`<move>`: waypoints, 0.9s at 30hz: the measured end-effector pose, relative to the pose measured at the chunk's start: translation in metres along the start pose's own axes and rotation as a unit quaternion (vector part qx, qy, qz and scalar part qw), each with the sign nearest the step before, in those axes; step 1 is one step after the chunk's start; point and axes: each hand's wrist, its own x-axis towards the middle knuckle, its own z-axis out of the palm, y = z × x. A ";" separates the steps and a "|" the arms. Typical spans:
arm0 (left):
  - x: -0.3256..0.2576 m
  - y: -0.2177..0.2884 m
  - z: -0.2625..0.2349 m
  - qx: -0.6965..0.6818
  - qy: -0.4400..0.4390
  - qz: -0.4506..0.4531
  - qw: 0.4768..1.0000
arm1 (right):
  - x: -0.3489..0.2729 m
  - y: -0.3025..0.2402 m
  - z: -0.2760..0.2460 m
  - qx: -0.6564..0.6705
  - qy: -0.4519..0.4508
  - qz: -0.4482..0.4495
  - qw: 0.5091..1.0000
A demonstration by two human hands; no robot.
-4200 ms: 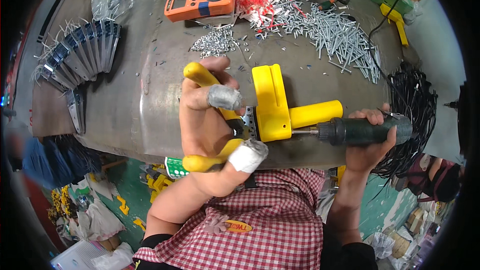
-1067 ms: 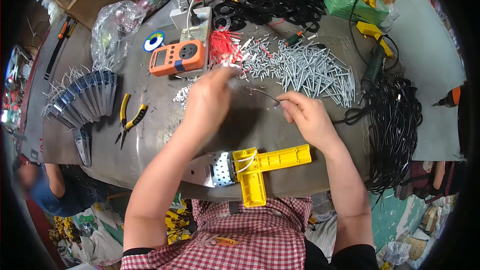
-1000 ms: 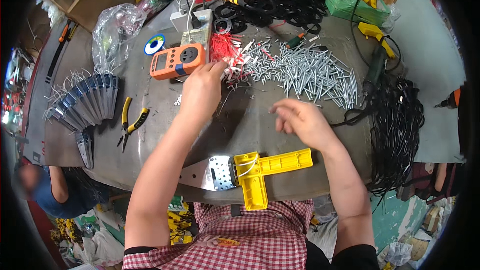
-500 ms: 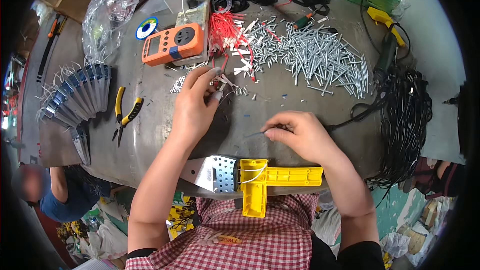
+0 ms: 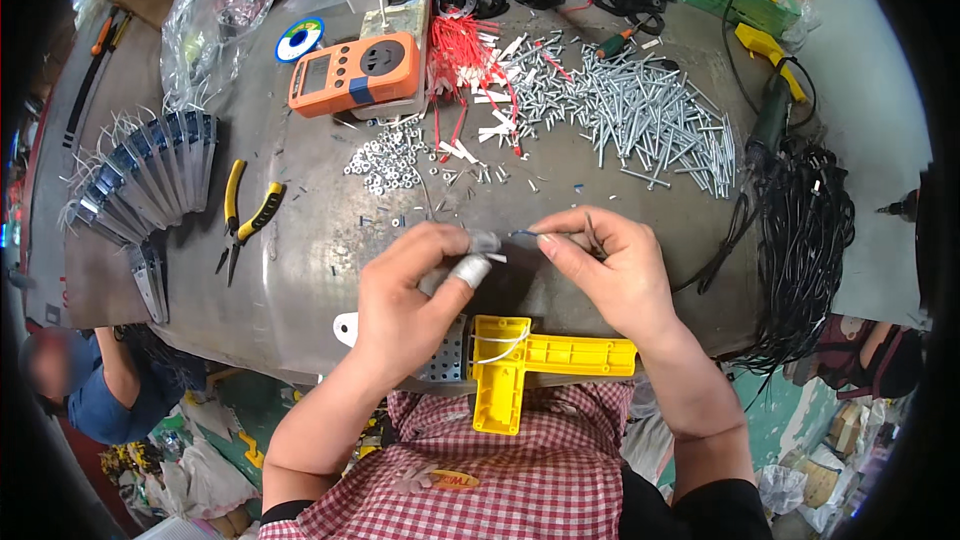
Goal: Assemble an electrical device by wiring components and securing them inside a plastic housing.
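Note:
My left hand (image 5: 415,295) and my right hand (image 5: 610,270) meet over the near part of the metal table (image 5: 310,270). Between their fingertips is a thin wire (image 5: 520,233); my right hand pinches its end, and my left hand, with taped fingertips, pinches a small white sleeve (image 5: 490,242) at the other end. Just below my hands a yellow plastic jig (image 5: 530,360) and a perforated metal bracket (image 5: 440,360) lie at the table's near edge.
An orange meter (image 5: 355,72), red-and-white terminals (image 5: 470,50), a pile of long screws (image 5: 640,110) and small nuts (image 5: 385,155) lie further back. Yellow-handled pliers (image 5: 245,215) and fanned metal pieces (image 5: 140,190) are left. Black cables (image 5: 800,240) hang right. Another person (image 5: 80,390) crouches lower left.
Earlier my hands held pliers and a driver on the yellow jig. Since then both hands reached to the terminals and screws, then drew back toward me and came together on the wire.

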 end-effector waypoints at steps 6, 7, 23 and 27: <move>-0.003 0.012 0.007 -0.293 0.018 -0.160 0.942 | -0.007 -0.022 0.001 -0.105 0.018 -0.052 0.993; 0.000 0.012 0.007 -0.321 0.016 -0.186 0.929 | -0.008 -0.022 0.001 -0.102 0.012 -0.049 0.994; -0.004 0.005 0.019 -0.122 0.033 0.006 0.992 | -0.009 -0.017 0.004 -0.172 -0.036 -0.133 0.975; 0.000 0.012 0.016 -0.322 0.010 -0.070 0.944 | -0.009 -0.013 -0.013 0.001 -0.166 -0.015 0.986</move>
